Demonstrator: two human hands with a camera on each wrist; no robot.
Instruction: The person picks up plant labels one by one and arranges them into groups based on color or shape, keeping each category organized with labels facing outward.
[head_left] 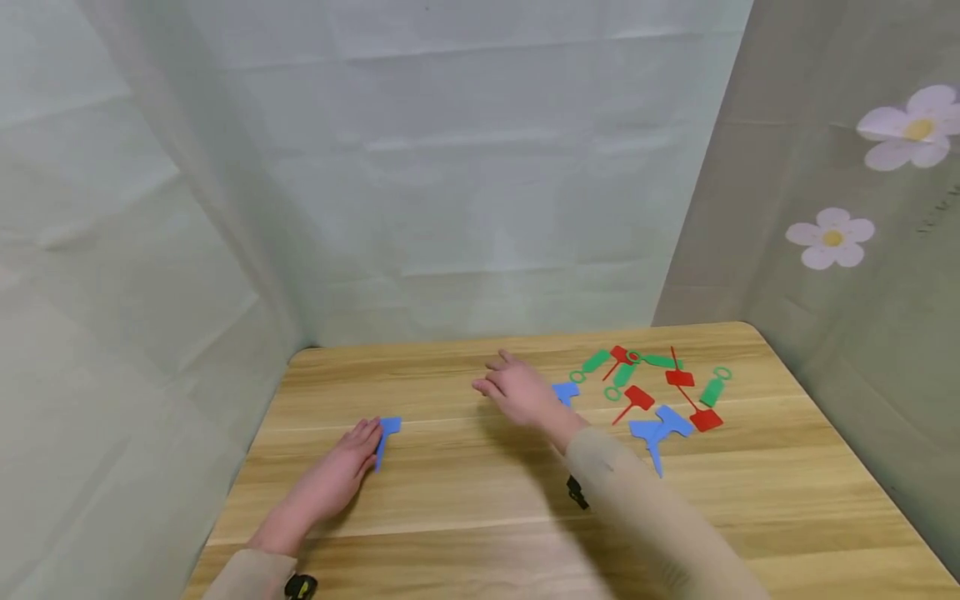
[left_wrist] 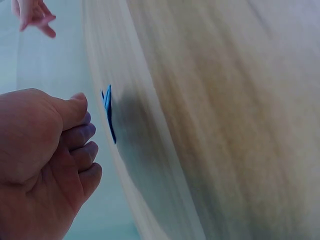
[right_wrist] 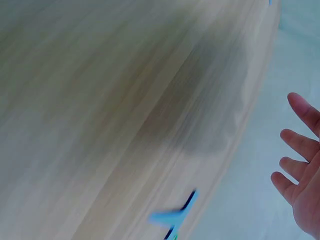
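My left hand [head_left: 339, 473] rests on the wooden table [head_left: 465, 508] at the left. Its fingers are relaxed and their tips lie right beside a blue plastic tag [head_left: 387, 437]. In the left wrist view the left hand [left_wrist: 50, 155] holds nothing, and the blue tag [left_wrist: 108, 118] lies just past its fingers. My right hand [head_left: 516, 389] hovers over the table's middle, fingers spread and empty. Another blue tag [head_left: 564, 392] lies just to its right. The right wrist view shows the right hand's fingers [right_wrist: 300, 170] straight and a blurred blue tag [right_wrist: 172, 216].
A loose pile of red tags [head_left: 637, 398], green tags [head_left: 711, 390] and blue tags [head_left: 660, 427] lies at the table's back right. Pale fabric walls enclose the table on the left, back and right; the right one has flower prints [head_left: 831, 237].
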